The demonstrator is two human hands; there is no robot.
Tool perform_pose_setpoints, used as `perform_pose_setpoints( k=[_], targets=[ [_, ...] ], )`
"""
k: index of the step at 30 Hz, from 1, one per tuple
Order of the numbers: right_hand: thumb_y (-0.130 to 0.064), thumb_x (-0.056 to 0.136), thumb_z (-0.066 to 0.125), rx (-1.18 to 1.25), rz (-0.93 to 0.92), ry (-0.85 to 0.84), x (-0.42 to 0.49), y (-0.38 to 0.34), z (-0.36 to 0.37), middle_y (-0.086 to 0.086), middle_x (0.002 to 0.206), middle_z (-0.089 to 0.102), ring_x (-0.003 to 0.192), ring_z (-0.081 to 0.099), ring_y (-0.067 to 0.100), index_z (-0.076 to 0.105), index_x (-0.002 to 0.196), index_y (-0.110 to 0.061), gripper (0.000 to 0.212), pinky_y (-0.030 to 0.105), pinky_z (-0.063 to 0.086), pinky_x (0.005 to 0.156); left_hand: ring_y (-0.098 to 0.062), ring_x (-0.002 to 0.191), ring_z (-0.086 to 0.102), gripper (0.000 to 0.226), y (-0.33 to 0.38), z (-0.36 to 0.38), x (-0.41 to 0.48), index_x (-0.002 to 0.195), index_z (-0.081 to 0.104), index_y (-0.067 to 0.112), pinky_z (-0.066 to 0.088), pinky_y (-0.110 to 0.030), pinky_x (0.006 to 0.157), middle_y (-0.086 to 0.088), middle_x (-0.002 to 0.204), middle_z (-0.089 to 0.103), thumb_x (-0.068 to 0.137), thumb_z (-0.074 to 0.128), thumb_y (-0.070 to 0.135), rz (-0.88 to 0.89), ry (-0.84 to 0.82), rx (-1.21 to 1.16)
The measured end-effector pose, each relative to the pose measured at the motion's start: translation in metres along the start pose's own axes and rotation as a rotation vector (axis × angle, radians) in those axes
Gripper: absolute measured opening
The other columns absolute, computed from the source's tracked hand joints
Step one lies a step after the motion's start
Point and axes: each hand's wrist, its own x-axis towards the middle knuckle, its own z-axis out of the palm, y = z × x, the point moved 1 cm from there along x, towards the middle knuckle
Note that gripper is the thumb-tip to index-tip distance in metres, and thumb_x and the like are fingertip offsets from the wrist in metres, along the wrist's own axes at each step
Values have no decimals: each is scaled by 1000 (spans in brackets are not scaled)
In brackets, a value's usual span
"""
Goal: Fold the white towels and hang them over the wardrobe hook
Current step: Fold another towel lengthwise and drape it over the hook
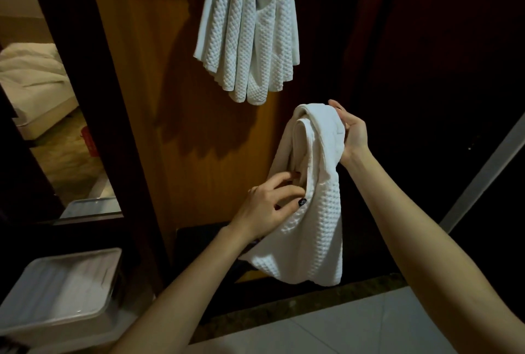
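Observation:
A white waffle-weave towel (315, 211) hangs folded in front of the wooden wardrobe panel (176, 97). My right hand (350, 129) grips its top fold from the right side. My left hand (270, 206) holds the towel's left edge lower down, with fingers tucked into a fold. Above, several white towels (247, 26) hang bunched against the panel; the hook that carries them is hidden at the frame's top.
A white plastic bin (65, 294) stands at the lower left. Left of the dark door frame (85, 83), a bed (31, 69) shows in another room. The wardrobe interior at right is dark. Pale floor tiles (341, 331) lie below.

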Motion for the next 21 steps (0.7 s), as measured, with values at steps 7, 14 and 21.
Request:
perform_pose_setpoints(
  k=[7, 14, 21],
  targets=[
    [-13, 94, 52, 97, 31, -5, 3, 2, -10, 12, 103, 66, 85, 69, 25, 65, 109, -13, 20, 36, 57, 73, -15, 77, 53, 27, -10, 11, -2, 90, 61, 8, 44, -33, 63, -2, 97, 53, 96, 54, 33, -60, 23, 114],
    [-12, 94, 53, 162, 33, 53, 0, 6, -14, 13, 100, 67, 89, 67, 28, 66, 105, -12, 17, 39, 56, 84, -1, 69, 44, 18, -20, 19, -4, 83, 60, 2, 33, -17, 60, 2, 81, 48, 85, 71, 16, -224, -114, -198],
    [-11, 94, 53, 152, 6, 101, -2, 4, -19, 11, 90, 68, 84, 67, 26, 66, 105, -11, 18, 38, 55, 81, -9, 74, 42, 30, -43, 21, -11, 80, 53, 6, 37, -21, 66, 2, 89, 43, 92, 62, 32, -304, -296, -89]
  ],
)
